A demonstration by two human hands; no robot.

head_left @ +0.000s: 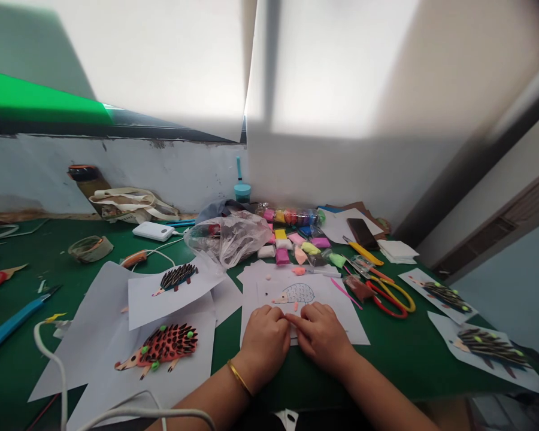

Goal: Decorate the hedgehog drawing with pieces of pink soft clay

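Observation:
My left hand (266,336) and my right hand (322,336) rest over the lower part of a white sheet (357,332). The left fingers are curled in. My right index finger reaches across to the left fingertips, its other fingers folded. Anything pinched between the fingertips is hidden. Just beyond them is a hedgehog drawing (302,292) in dark outline, with peach clay on its snout and a peach clay leg (296,306) below. A small pale clay ball (268,277) and a dark dot (266,294) lie left of it. A peach clay lump (299,271) sits above the drawing.
Several clay packets (282,256) and a plastic bag (229,236) lie behind the sheet. To the right are red-handled scissors (388,302), a yellow cutter (363,252) and a phone (362,232). Hedgehog pictures (168,347) lie left, near a white cable (58,365).

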